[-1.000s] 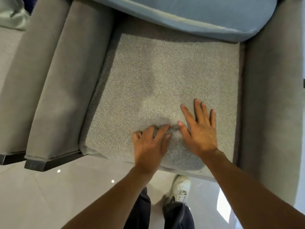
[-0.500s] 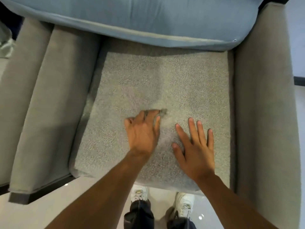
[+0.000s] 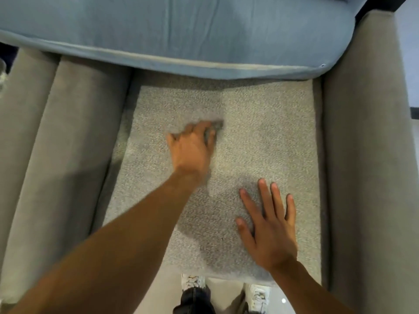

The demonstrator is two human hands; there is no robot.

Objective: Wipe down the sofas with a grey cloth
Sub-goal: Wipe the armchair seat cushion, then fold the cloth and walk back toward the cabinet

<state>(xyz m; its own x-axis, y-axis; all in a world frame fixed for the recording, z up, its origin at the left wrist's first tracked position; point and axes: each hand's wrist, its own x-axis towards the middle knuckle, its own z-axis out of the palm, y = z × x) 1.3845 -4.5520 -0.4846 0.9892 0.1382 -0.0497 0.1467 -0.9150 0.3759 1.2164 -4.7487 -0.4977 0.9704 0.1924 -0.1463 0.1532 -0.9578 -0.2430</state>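
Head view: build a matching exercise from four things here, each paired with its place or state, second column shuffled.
1 left hand
2 right hand
3 cushion
4 shoes

A blue, behind the seat
B flat on the seat, fingers spread
C on the floor
D on the cloth

Pairs: 1-D, 2-B, 3-A, 4-C.

Looking straight down at a sofa seat cushion (image 3: pixel 272 132), speckled grey fabric. The left hand (image 3: pixel 192 148) is out near the middle, a bit blurry, fingers curled over a small grey cloth (image 3: pixel 218 126) that's mostly hidden under them. The right hand (image 3: pixel 271 232) lies flat near the front edge, fingers spread. A blue back cushion (image 3: pixel 181 30) runs across the top, with white shoes (image 3: pixel 192 283) below.
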